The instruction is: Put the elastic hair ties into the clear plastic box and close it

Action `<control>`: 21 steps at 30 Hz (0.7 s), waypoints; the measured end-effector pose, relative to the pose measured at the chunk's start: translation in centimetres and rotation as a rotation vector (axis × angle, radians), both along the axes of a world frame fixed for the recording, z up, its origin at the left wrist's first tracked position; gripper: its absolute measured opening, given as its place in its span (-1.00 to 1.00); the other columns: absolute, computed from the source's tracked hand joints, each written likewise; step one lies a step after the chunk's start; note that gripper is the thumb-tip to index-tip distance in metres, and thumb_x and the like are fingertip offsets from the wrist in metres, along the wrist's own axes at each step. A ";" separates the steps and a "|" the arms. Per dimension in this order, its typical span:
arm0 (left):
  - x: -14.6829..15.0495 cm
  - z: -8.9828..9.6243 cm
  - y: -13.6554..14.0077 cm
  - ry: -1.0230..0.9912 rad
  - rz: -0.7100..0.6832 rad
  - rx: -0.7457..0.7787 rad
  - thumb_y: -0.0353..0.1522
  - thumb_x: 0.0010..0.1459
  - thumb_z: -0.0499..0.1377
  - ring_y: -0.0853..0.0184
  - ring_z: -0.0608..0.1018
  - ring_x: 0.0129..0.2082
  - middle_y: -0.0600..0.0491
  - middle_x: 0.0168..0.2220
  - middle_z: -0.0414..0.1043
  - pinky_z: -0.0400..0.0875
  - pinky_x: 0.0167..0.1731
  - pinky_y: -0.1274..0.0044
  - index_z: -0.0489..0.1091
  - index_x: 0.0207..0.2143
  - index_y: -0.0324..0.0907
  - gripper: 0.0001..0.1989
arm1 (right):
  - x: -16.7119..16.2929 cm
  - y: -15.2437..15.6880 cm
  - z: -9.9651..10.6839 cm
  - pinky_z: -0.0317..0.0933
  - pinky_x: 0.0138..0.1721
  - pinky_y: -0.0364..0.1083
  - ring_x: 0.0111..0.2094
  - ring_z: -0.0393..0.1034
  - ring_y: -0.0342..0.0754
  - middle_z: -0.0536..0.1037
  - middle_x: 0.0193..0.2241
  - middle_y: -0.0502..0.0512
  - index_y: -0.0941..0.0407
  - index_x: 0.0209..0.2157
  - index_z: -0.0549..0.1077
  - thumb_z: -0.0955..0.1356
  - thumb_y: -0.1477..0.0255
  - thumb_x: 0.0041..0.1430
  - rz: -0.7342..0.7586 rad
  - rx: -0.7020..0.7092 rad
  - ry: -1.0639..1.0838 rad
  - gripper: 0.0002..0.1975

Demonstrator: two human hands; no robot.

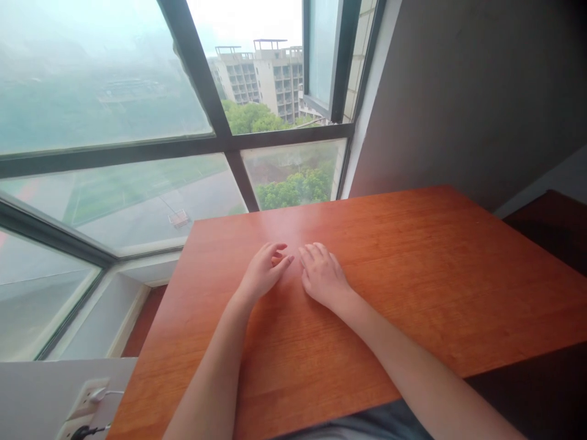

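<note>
My left hand (pixel 266 269) rests on its side on the reddish-brown wooden table (pixel 413 263). Its fingers curve loosely, with a gap between them and the thumb, and nothing shows in that gap. Palm down on the same tabletop lies my right hand (pixel 322 273), its fingers lightly bent and resting on the wood. The underside of this hand is hidden. A small strip of bare table separates the two hands, which do not touch each other.
A dark-framed window (pixel 224 143) stands beyond the table, with one open pane (pixel 323 55) at its upper right. Wall sockets (pixel 87 400) with plugged-in cables are at the lower left. A grey wall (pixel 435 104) rises behind the table's right part.
</note>
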State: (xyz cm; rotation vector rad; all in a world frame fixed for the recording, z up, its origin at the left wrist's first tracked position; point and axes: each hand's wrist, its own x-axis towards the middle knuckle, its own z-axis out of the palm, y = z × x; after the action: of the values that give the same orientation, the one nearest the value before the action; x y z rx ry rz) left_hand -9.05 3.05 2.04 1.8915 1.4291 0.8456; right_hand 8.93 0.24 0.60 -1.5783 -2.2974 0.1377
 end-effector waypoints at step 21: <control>1.3 -0.3 -0.9 0.281 -0.164 0.110 -0.29 0.22 0.06 0.27 0.52 -0.18 -0.05 -0.15 0.43 0.44 -0.19 0.47 0.40 -0.11 -0.16 -0.75 | 7.8 4.0 -0.3 -0.12 0.18 0.30 0.20 0.07 0.27 0.34 0.11 0.36 0.18 0.04 0.37 0.28 0.48 0.12 -0.416 0.138 0.024 -0.59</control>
State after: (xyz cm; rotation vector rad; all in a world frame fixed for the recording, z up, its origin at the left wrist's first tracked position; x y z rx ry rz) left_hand -7.79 2.16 1.70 2.2479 1.3855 0.6093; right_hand 16.73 4.22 0.33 -1.9228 -1.8652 -0.1031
